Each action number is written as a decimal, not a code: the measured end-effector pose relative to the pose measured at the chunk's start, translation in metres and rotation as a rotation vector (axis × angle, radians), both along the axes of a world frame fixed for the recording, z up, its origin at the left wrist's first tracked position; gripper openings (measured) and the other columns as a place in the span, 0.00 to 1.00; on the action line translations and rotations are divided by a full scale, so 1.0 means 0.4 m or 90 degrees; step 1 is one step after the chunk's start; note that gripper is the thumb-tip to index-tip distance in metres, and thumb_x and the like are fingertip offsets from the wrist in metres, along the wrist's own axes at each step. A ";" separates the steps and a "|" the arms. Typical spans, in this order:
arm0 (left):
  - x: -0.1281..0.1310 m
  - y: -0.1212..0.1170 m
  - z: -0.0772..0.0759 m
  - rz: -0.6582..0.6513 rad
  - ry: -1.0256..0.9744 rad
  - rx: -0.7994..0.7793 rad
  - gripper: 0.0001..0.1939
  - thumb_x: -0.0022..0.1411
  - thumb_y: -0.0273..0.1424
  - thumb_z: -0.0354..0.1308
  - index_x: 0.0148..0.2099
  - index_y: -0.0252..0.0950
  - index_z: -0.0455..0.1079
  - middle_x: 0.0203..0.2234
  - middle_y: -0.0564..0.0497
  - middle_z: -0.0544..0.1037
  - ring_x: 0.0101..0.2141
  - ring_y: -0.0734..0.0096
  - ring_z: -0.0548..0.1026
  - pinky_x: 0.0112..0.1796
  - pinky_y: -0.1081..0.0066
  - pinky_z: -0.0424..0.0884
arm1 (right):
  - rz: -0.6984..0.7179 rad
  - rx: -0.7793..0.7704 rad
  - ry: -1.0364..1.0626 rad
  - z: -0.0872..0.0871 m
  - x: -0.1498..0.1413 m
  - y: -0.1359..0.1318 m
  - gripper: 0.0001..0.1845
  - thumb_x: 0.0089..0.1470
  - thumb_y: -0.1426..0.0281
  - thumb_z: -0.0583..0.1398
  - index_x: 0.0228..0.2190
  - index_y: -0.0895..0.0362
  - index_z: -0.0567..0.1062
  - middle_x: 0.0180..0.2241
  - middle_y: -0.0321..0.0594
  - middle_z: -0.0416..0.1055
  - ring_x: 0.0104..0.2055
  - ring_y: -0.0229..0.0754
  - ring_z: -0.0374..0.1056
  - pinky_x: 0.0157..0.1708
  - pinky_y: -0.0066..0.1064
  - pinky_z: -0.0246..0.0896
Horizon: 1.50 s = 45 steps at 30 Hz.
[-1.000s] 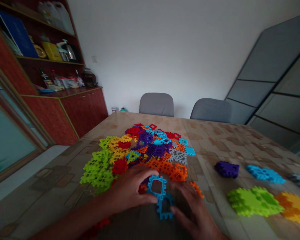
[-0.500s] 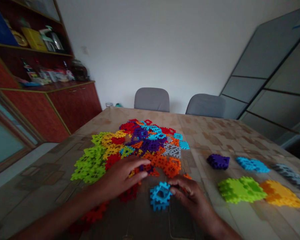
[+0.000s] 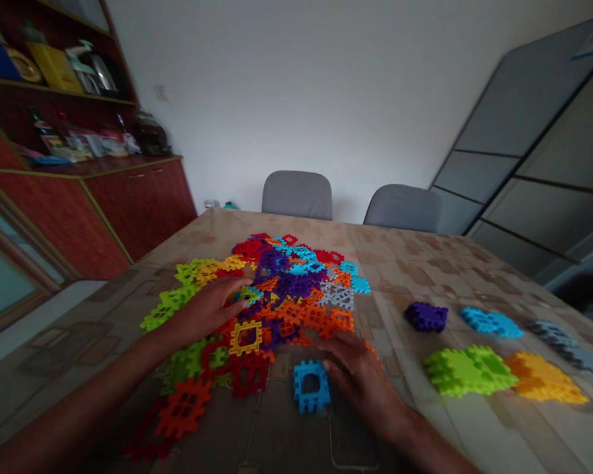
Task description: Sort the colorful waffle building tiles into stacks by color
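Observation:
My left hand (image 3: 210,308) is over the left part of a pile of interlocking plastic tiles (image 3: 296,286). Its thumb and fingers are apart, close to a blue-and-yellow triangular tile (image 3: 248,294). Just below it lies a yellow square frame tile (image 3: 246,337). A blue square tile (image 3: 311,387) with a round hole lies on the table in front of me. Beside its upper right corner is my right hand (image 3: 358,378), fingers stretched out and apart, thumb tip at or near the tile's edge. I cannot tell whether they touch.
To the right stand sorted stacks: purple (image 3: 426,316), blue (image 3: 491,322), grey (image 3: 568,345), green (image 3: 469,370) and yellow-orange (image 3: 545,377). Loose red and orange tiles (image 3: 184,407) lie at the front left. Two grey chairs (image 3: 296,194) stand beyond the table (image 3: 400,263).
My left hand has moved left and away from me over the pile, uncovering the yellow frame tile. The blue tile has settled flat, and my right hand's fingers have come off it.

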<state>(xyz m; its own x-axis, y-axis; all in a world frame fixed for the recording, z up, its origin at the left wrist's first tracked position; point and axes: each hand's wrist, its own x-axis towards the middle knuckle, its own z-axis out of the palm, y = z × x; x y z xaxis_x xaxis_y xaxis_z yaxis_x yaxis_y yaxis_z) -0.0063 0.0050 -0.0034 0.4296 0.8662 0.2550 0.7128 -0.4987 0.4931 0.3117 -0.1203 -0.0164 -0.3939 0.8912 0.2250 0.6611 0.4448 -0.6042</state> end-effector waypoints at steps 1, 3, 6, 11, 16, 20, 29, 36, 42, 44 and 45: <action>-0.001 0.000 -0.004 -0.003 0.005 -0.007 0.27 0.63 0.46 0.54 0.57 0.36 0.73 0.55 0.40 0.78 0.55 0.47 0.75 0.58 0.55 0.66 | 0.015 -0.012 -0.017 0.007 0.001 -0.003 0.17 0.67 0.65 0.55 0.52 0.57 0.75 0.49 0.49 0.75 0.53 0.50 0.69 0.54 0.44 0.65; -0.002 -0.001 -0.010 -0.011 0.012 -0.019 0.28 0.63 0.48 0.56 0.59 0.37 0.72 0.56 0.40 0.77 0.56 0.47 0.74 0.58 0.55 0.66 | 0.064 -0.049 -0.064 0.021 -0.002 -0.012 0.26 0.63 0.61 0.60 0.59 0.56 0.70 0.58 0.50 0.69 0.61 0.53 0.63 0.62 0.49 0.57; 0.000 -0.006 -0.016 -0.025 0.011 -0.030 0.30 0.62 0.47 0.58 0.61 0.37 0.69 0.59 0.41 0.74 0.59 0.48 0.72 0.59 0.57 0.65 | 0.111 -0.098 -0.139 0.026 -0.013 -0.023 0.45 0.52 0.57 0.69 0.66 0.54 0.61 0.67 0.49 0.58 0.68 0.57 0.53 0.67 0.54 0.45; -0.001 0.000 -0.020 -0.031 -0.014 -0.033 0.28 0.63 0.46 0.56 0.60 0.38 0.71 0.58 0.43 0.76 0.58 0.48 0.73 0.58 0.57 0.67 | 0.111 -0.073 -0.124 0.007 -0.020 -0.027 0.38 0.53 0.65 0.69 0.63 0.52 0.65 0.62 0.44 0.66 0.64 0.51 0.59 0.67 0.46 0.47; -0.015 0.011 -0.002 -0.029 -0.034 -0.032 0.25 0.66 0.47 0.49 0.54 0.38 0.75 0.54 0.45 0.79 0.54 0.53 0.77 0.55 0.61 0.70 | 0.135 -0.079 -0.115 0.014 -0.016 -0.031 0.33 0.54 0.68 0.68 0.60 0.52 0.68 0.59 0.42 0.69 0.61 0.50 0.61 0.64 0.42 0.51; -0.027 0.012 0.020 -0.008 -0.022 -0.015 0.25 0.66 0.45 0.48 0.57 0.37 0.73 0.54 0.45 0.79 0.53 0.54 0.77 0.53 0.61 0.72 | 0.149 -0.096 -0.126 0.032 -0.014 -0.035 0.37 0.51 0.66 0.69 0.61 0.55 0.67 0.60 0.48 0.67 0.61 0.54 0.61 0.62 0.44 0.54; -0.006 0.001 0.005 0.029 0.058 -0.002 0.27 0.62 0.45 0.55 0.58 0.35 0.73 0.56 0.39 0.77 0.55 0.46 0.74 0.58 0.54 0.65 | 0.112 -0.046 -0.030 0.019 -0.001 -0.020 0.23 0.65 0.64 0.58 0.59 0.53 0.69 0.58 0.48 0.70 0.60 0.51 0.64 0.59 0.44 0.61; 0.021 -0.006 -0.010 0.002 0.076 -0.020 0.25 0.63 0.36 0.56 0.61 0.37 0.70 0.57 0.42 0.77 0.55 0.52 0.75 0.56 0.58 0.67 | -0.028 0.038 -0.087 0.023 -0.026 0.150 0.26 0.61 0.69 0.61 0.59 0.61 0.69 0.59 0.53 0.69 0.61 0.50 0.65 0.61 0.43 0.60; 0.020 -0.022 -0.002 -0.004 0.070 -0.005 0.15 0.65 0.34 0.53 0.50 0.40 0.75 0.46 0.45 0.82 0.46 0.55 0.79 0.48 0.62 0.71 | -0.119 0.033 -0.150 0.053 -0.079 0.366 0.24 0.62 0.68 0.63 0.57 0.61 0.70 0.56 0.53 0.71 0.59 0.54 0.66 0.59 0.48 0.60; 0.022 -0.027 0.004 -0.003 0.067 0.006 0.13 0.66 0.34 0.51 0.47 0.39 0.75 0.42 0.46 0.82 0.43 0.55 0.80 0.45 0.62 0.71 | -0.147 0.026 -0.165 0.064 -0.089 0.422 0.20 0.64 0.66 0.62 0.55 0.57 0.71 0.56 0.48 0.70 0.56 0.52 0.68 0.56 0.51 0.63; 0.024 -0.030 0.006 -0.005 0.066 0.011 0.12 0.67 0.34 0.51 0.46 0.39 0.75 0.41 0.46 0.82 0.42 0.55 0.80 0.44 0.62 0.71 | -0.158 0.019 -0.171 0.068 -0.092 0.445 0.19 0.65 0.65 0.61 0.55 0.56 0.71 0.56 0.47 0.69 0.54 0.51 0.69 0.54 0.51 0.66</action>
<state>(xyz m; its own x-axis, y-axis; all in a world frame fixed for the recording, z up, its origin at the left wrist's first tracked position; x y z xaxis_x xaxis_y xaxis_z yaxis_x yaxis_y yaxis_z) 0.0034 -0.0069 -0.0010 0.4613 0.8587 0.2233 0.7556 -0.5121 0.4085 0.2748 0.0576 0.0107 -0.2154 0.9615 0.1707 0.8846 0.2662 -0.3829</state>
